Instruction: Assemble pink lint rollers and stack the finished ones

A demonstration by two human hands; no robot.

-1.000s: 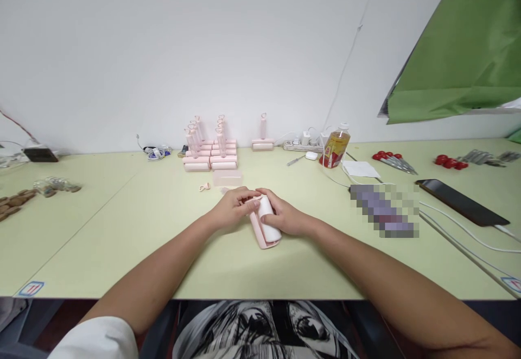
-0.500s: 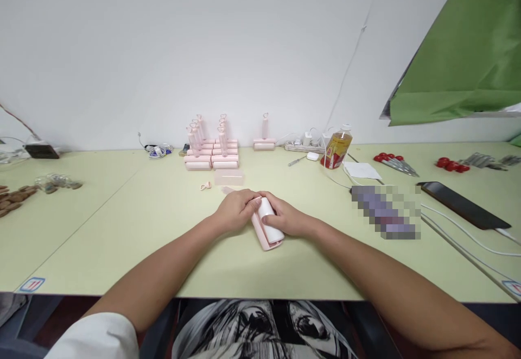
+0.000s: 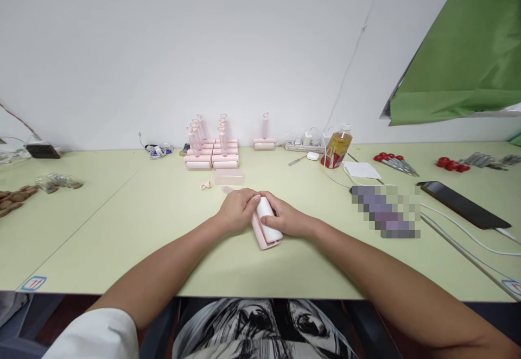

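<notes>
Between my hands, just above the table or resting on it, is a pink lint roller [image 3: 268, 226] with a white roll, tilted with its near end toward me. My left hand [image 3: 239, 210] is closed around its far left part, thumb on the upper end. From the right, my right hand [image 3: 288, 218] grips it with the thumb lying across the white roll. The far end is hidden behind the fingers. Beyond my hands lie a clear pinkish cover [image 3: 229, 177] and a small pink loop piece [image 3: 205, 185]. A pale pink part [image 3: 227, 189] shows partly behind my left hand.
Several pink lint rollers [image 3: 211, 158] stand in rows near the wall, with another [image 3: 264, 144] to their right. A drink bottle [image 3: 337, 147], power strip [image 3: 304, 146], screwdriver [image 3: 297, 160], white paper [image 3: 363, 170] and phone [image 3: 464, 205] with cables occupy the right side.
Almost nothing differs. Both hands keep their hold on the lint roller, which has shifted very slightly up and left.
</notes>
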